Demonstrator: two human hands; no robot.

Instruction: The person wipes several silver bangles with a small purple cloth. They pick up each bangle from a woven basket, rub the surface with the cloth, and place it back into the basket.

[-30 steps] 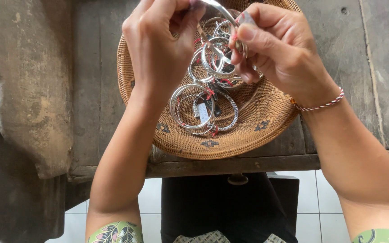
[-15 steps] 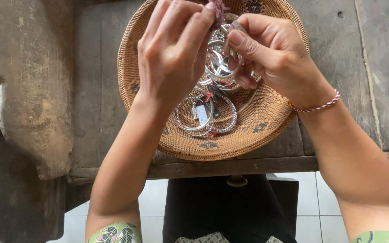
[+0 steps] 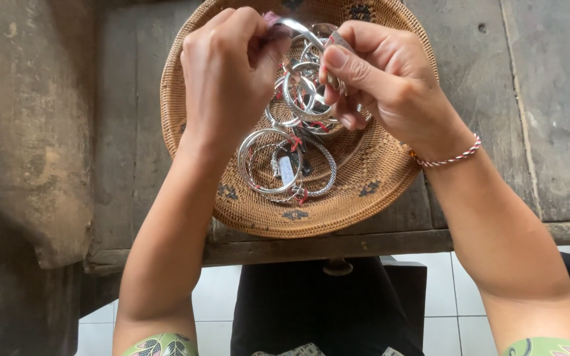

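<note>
Looks like a small jewellery workshop or craft stall, rustic rather than industrial. Shown by a worn, cracked wooden workbench (image 3: pixel 529 99) of grey weathered planks, with a round woven basket tray (image 3: pixel 364 191) resting on it near its front edge. Heaped in the middle of that tray: silver bangles (image 3: pixel 278 161) tied with red thread, one bearing a small paper tag (image 3: pixel 287 170). Below the bench's front edge, pale floor tiles (image 3: pixel 219 290). Left of the tray, a rough stone-like slab (image 3: pixel 34 118).

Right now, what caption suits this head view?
Both hands hold a silver bangle above a woven basket of bangles.
</note>
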